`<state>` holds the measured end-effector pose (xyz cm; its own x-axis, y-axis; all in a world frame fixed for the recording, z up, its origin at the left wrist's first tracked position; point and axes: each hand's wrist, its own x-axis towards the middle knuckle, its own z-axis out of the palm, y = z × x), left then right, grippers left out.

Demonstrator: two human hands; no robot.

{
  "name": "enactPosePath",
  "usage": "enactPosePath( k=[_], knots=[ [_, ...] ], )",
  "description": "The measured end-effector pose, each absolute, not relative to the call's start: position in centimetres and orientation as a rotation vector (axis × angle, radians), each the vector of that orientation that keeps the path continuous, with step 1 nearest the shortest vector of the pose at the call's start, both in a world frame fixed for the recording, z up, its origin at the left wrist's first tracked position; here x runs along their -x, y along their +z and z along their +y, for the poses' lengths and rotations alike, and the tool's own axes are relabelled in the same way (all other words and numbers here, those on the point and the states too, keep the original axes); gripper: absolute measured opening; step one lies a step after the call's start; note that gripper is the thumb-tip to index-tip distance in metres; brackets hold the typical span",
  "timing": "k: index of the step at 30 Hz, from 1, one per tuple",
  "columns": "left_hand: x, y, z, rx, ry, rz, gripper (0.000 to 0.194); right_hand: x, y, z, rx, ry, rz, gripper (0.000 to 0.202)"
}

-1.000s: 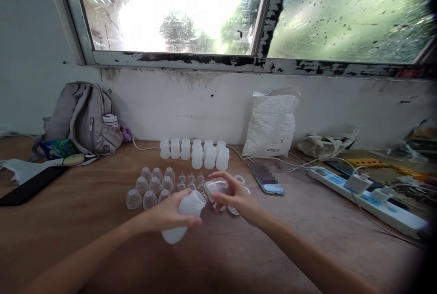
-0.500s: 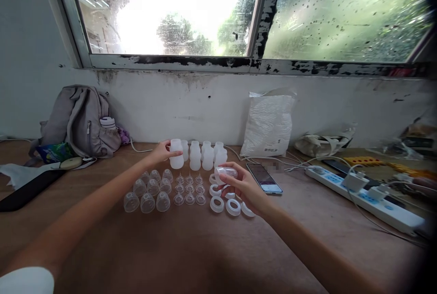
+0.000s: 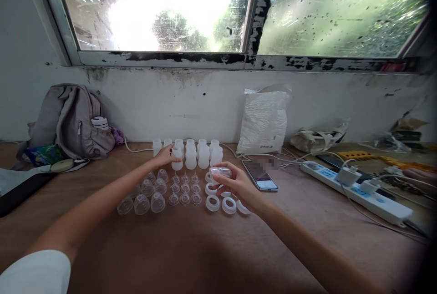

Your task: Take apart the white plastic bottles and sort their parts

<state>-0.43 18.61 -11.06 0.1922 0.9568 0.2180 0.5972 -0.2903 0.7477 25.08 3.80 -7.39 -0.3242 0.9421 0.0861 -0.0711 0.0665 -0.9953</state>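
- Bottle, frosted white and upright, is gripped between the thumb and fingers of the left hand, at the left end of the front row of white bottles; whether its base touches the table cannot be told.
- Clear cup lies tilted sideways in the right hand, fingers closed around it, above the white rings.
- Clear teats sit in a small grid between the rings and the clear domed caps.
- Phone rests right of the right hand, near the power strip.
- White plastic bag stands against the wall; grey backpack sits at far left.
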Motion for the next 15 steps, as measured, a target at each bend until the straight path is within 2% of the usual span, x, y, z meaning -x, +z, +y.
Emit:
enactPosePath(
  k=[5, 12, 15],
  knots=[
    [-0.1, -11.7, 19.3, -2.083, 0.894, 1.469, 0.056, -25.0, -7.7, 4.0, 0.924, 1.420, -1.431, 0.039],
    [0.2, -11.4, 18.9, -2.259, 0.888, 1.570, 0.076, -25.0, -7.5, 3.9, 0.961, 1.412, -1.437, 0.040],
    [1.6, -10.2, 18.7, -2.327, 0.916, 1.653, 0.070, -25.0, -7.5, 3.8, 0.965, 1.430, -1.426, 0.040]
  ],
)
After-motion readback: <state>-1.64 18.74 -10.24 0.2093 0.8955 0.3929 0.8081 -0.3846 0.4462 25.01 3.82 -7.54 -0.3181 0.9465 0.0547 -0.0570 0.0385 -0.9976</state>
